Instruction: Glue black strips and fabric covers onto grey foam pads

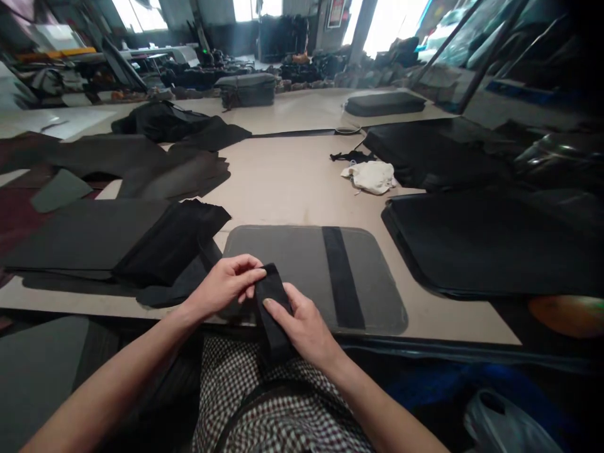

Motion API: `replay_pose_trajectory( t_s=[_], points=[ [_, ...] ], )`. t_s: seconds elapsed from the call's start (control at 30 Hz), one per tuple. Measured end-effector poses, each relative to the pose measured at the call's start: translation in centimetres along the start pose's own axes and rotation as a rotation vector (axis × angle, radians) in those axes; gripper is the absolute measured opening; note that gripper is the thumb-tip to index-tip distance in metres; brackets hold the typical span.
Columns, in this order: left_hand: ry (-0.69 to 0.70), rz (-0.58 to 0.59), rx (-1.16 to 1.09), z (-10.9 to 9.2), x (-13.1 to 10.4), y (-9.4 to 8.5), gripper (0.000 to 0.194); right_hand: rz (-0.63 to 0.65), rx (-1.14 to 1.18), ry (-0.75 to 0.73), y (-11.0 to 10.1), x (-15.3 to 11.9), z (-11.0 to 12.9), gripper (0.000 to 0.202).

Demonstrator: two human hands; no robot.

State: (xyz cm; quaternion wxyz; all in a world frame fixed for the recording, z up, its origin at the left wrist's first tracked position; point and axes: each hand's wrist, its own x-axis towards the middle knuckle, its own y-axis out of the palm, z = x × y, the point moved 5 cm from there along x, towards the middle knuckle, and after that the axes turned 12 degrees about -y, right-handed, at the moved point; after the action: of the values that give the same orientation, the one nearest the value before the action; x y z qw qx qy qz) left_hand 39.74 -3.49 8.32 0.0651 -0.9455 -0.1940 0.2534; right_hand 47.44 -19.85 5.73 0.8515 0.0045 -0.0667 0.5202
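Observation:
A black fabric strip (272, 314) is held between both hands just over the near table edge, its lower end hanging toward my lap. My left hand (236, 280) pinches the strip's upper end between thumb and fingers. Lower down, my right hand (299, 321) grips the strip's side, thumb on top. Beneath and beyond the hands lies a grey rounded panel (292, 251) on the table. Across its right part runs a dark band (343, 277) from the far edge to the near one.
Left of the panel lies a stack of dark sheets (85, 233) with black cloth (170, 245) over it. At right are stacked black panels (491, 239). A white cloth (372, 176) rests farther back on the table (283, 170). Dark cases (248, 90) stand beyond.

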Motion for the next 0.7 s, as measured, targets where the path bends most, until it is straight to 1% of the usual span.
replay_pose_trajectory(
  t_s=[0.07,0.13,0.2,0.27,0.3,0.4,0.53,0.7],
  points=[
    [0.048,-0.064,0.095,-0.2,3.0,-1.4,0.036,-0.051,-0.06,-0.025,-0.2,0.0,-0.6,0.043],
    [0.111,-0.152,0.252,-0.4,6.1,-3.0,0.033,-0.09,-0.153,-0.041,-0.4,-0.1,-1.2,0.053],
    [0.2,-0.264,0.451,-0.9,9.1,-4.4,0.029,-0.106,-0.243,-0.039,-0.7,0.0,-1.7,0.054],
    [0.294,-0.352,0.621,-1.2,11.4,-5.2,0.026,-0.107,-0.292,-0.029,-0.8,0.1,-2.0,0.049],
    [0.327,-0.377,0.679,-1.3,12.4,-5.4,0.025,-0.099,-0.299,-0.023,-0.8,0.2,-2.1,0.045],
    [0.372,-0.401,0.771,-1.2,14.5,-5.6,0.024,-0.066,-0.246,0.008,-0.7,0.7,-2.5,0.035],
    [0.382,-0.41,0.82,-1.0,16.1,-5.7,0.024,-0.008,-0.083,0.087,-0.2,1.2,-3.1,0.028],
    [0.374,-0.405,0.858,-0.7,17.7,-6.0,0.022,0.026,-0.075,0.082,0.1,2.0,-3.3,0.02]
  ],
)
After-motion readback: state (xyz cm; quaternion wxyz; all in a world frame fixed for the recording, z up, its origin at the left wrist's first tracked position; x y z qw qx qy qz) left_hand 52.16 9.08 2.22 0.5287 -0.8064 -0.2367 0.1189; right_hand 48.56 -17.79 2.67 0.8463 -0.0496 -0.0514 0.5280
